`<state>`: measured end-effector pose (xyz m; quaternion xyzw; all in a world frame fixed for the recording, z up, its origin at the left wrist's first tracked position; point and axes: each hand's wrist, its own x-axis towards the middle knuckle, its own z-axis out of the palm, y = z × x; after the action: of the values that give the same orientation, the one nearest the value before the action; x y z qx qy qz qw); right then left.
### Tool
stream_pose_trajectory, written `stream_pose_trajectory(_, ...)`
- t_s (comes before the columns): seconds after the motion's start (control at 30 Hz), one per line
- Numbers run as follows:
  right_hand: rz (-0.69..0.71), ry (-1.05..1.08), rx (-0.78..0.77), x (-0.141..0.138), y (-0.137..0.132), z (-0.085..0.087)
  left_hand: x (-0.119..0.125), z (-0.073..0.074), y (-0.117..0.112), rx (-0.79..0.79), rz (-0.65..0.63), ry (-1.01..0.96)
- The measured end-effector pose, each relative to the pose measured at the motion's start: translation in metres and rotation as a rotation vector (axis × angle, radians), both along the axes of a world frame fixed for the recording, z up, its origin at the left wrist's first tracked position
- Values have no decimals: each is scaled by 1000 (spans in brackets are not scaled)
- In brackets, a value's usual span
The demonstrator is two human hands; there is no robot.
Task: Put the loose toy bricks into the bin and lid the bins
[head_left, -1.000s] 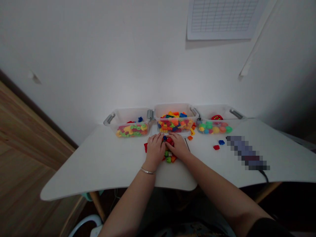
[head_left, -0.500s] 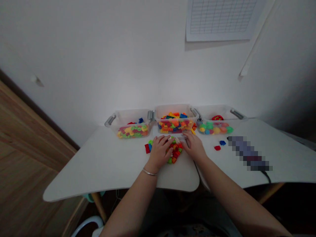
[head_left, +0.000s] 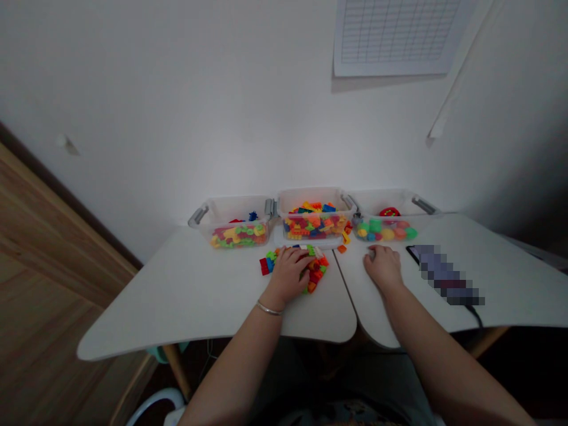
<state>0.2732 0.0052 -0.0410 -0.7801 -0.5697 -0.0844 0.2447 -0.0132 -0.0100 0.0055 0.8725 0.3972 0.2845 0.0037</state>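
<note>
My left hand [head_left: 289, 273] lies palm down over a heap of toy building bricks [head_left: 316, 273] in red, green, orange and blue. Its fingers are stretched out and partly cover the heap. Farther right, my right hand [head_left: 385, 269] rests low on the tabletop, its fingers curled inward and mostly hidden. Whatever is under or in that hand cannot be made out. A loose orange brick [head_left: 341, 249] lies between the hands, close to the seam. Behind the heap stands a clear bin of mixed bricks [head_left: 317, 225].
A clear bin [head_left: 239, 234] of yellow, green and red pieces stands at the back left, another [head_left: 387, 231] with coloured round pieces at the back right. Right of my right hand lies a blurred-out device [head_left: 446, 275] with a black cable. A seam [head_left: 346, 284] divides two white tabletops [head_left: 213, 302].
My right hand has moved right, from the brick heap to where a red and a blue piece lay; both are now out of sight. An orange brick now shows by the seam. My left hand stays.
</note>
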Motion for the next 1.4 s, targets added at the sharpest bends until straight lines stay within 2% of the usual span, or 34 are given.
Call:
stream_pose_trajectory(0.13, 251, 47, 25, -19, 4, 1, 1, 0, 0, 0, 52, -4)
stream_pose_trajectory(0.37, 359, 577, 259, -68, 5, 17, 1, 1, 2, 11, 87, -20)
stream_pose_trajectory(0.47, 463, 684, 305, -98, 6, 29, 0, -2, 4, 29, 127, -30)
stream_pose_trajectory(0.57, 626, 594, 327, -126, 6, 37, -1, -7, 8, 46, 199, -59)
stream_pose_trajectory(0.67, 761, 444, 316, -147, 7, 39, -2, -11, 11, 42, 249, -107)
stream_pose_trajectory(0.83, 816, 303, 336, -152, 4, 40, -3, -12, 14, 40, 255, -179)
stream_pose_trajectory(0.9, 813, 292, 373, -143, 3, 45, -3, -11, 14, 42, 249, -183)
stream_pose_trajectory(0.97, 740, 307, 412, -129, 5, 51, -2, -9, 13, 44, 225, -173)
stream_pose_trajectory(1.07, 463, 364, 439, -97, 15, 54, -2, -6, 10, 45, 179, -136)
stream_pose_trajectory(1.17, 216, 305, 272, -65, 30, 46, 0, -3, 8, 35, 170, -91)
stream_pose_trajectory(1.27, 203, 176, 122, -44, 42, 33, 0, -1, 8, 20, 176, -62)
stream_pose_trajectory(1.4, 252, 86, 75, -41, 50, 19, 0, -2, 10, 16, 184, -55)
